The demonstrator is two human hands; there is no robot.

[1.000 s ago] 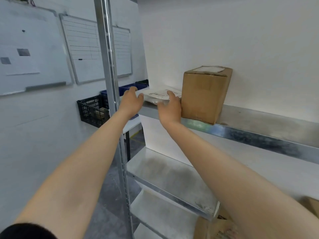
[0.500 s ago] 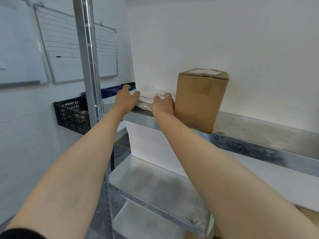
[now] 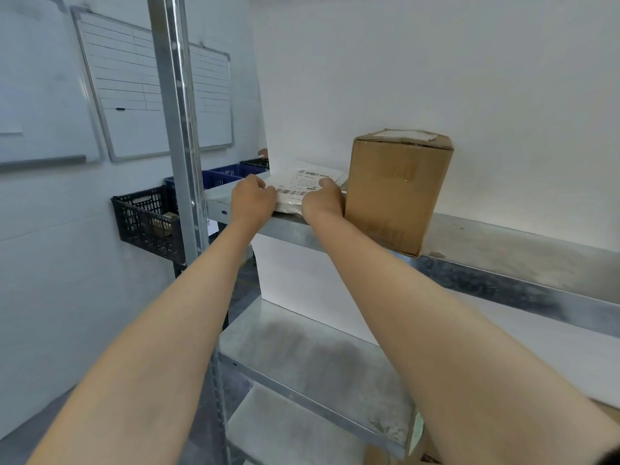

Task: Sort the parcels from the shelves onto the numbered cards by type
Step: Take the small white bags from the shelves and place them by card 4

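A flat white parcel bag [image 3: 303, 186] with a barcode label lies at the left end of the upper metal shelf [image 3: 503, 250]. My left hand [image 3: 253, 198] grips its left edge with curled fingers. My right hand [image 3: 323, 201] grips its right edge, close beside a brown cardboard box [image 3: 396, 189] that stands upright on the same shelf. The near side of the bag is hidden behind both hands.
A steel upright post [image 3: 177, 129] rises left of my arms. Black crates [image 3: 147, 219] and a blue crate [image 3: 218, 177] sit by the wall under two whiteboards [image 3: 134, 88]. A lower shelf [image 3: 302, 357] lies below, with cardboard at the bottom right [image 3: 426, 448].
My fingers lay flat on the bag before; now both hands have curled round its edges. The label with the barcode shows more between them.
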